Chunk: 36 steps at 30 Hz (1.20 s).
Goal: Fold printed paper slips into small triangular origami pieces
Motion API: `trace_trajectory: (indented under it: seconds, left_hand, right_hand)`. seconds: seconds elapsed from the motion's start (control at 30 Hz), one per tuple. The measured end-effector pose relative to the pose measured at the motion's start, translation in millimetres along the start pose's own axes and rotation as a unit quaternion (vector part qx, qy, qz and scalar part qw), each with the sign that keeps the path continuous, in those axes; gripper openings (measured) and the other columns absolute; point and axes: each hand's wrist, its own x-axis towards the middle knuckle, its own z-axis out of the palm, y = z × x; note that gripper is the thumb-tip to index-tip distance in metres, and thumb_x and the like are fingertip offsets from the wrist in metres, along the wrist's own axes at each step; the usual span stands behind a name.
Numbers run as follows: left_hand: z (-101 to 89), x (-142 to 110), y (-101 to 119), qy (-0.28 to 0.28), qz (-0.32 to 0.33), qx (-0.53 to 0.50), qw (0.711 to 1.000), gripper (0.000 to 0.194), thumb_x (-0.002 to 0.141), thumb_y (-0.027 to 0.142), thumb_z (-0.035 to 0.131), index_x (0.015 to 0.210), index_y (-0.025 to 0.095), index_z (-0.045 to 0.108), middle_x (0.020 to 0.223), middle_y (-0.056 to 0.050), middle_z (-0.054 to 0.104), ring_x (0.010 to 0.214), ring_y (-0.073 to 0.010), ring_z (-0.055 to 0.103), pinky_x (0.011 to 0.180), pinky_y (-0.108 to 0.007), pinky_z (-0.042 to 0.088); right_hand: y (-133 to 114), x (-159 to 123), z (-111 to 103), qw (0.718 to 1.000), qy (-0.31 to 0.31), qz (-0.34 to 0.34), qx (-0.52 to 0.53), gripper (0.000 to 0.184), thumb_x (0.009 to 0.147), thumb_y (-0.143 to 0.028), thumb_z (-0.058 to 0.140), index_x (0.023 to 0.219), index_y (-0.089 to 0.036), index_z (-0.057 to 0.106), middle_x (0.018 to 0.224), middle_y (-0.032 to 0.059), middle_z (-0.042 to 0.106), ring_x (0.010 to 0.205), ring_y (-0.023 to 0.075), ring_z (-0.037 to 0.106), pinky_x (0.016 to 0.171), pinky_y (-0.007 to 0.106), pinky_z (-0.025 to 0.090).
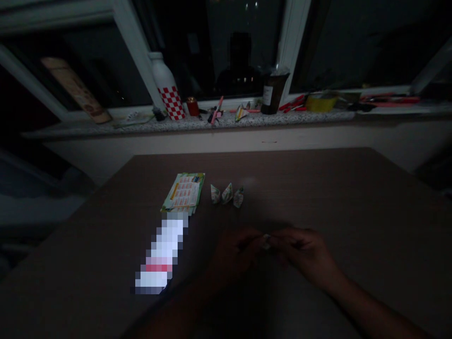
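Both hands meet over the dark wooden table, pinching one small piece of pale paper (266,241) between their fingertips. My left hand (242,247) is closed on its left side, and my right hand (300,247) is closed on its right. Most of the paper is hidden by the fingers, and the dim light blurs its shape. Just beyond the hands, three small folded paper pieces (227,193) with printed patterns stand in a row. Left of them lies a stack of printed paper sheets (183,192), green-edged with red print.
A lit phone (162,254), its screen pixelated, lies left of my hands. Along the granite windowsill (141,123) stand a white bottle with red checks (169,89), a dark cup (271,96), a red jar (192,106), a cardboard tube (76,89) and a yellow item (320,102).
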Motion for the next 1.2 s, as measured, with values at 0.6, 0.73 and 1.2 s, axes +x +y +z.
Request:
trace_trajectory:
  seconds: [0.6, 0.73, 1.2]
  left_hand:
    - [0.8, 1, 5, 0.019, -0.007, -0.025, 0.999, 0.02, 0.078, 0.026, 0.066, 0.096, 0.018, 0.071, 0.091, -0.004, 0.073, 0.084, -0.0174, 0.066, 0.077, -0.026, 0.049]
    - [-2.3, 2, 5, 0.017, 0.013, 0.006, 1.0, 0.016, 0.082, 0.029, 0.063, 0.084, 0.016, 0.072, 0.079, -0.003, 0.071, 0.075, -0.0151, 0.064, 0.069, -0.023, 0.047]
    - [10.7, 1, 9, 0.077, 0.146, 0.199, 0.966, 0.028, 0.09, 0.03, 0.047, 0.076, 0.016, 0.066, 0.067, -0.003, 0.066, 0.061, -0.0131, 0.06, 0.06, -0.024, 0.041]
  right_hand:
    - [-2, 2, 3, 0.999, 0.038, -0.032, 0.013, 0.011, 0.075, -0.024, 0.07, 0.085, -0.021, 0.074, 0.078, 0.0031, 0.077, 0.068, 0.0154, 0.072, 0.063, 0.021, 0.058]
    - [-1, 1, 3, 0.998, 0.038, -0.043, -0.029, 0.011, 0.075, -0.025, 0.071, 0.083, -0.02, 0.075, 0.075, 0.0024, 0.076, 0.066, 0.0154, 0.071, 0.06, 0.02, 0.057]
    - [-8, -4, 7, 0.991, 0.063, -0.08, -0.082, 0.013, 0.08, -0.027, 0.066, 0.078, -0.019, 0.075, 0.065, 0.0026, 0.072, 0.057, 0.0134, 0.066, 0.052, 0.02, 0.051]
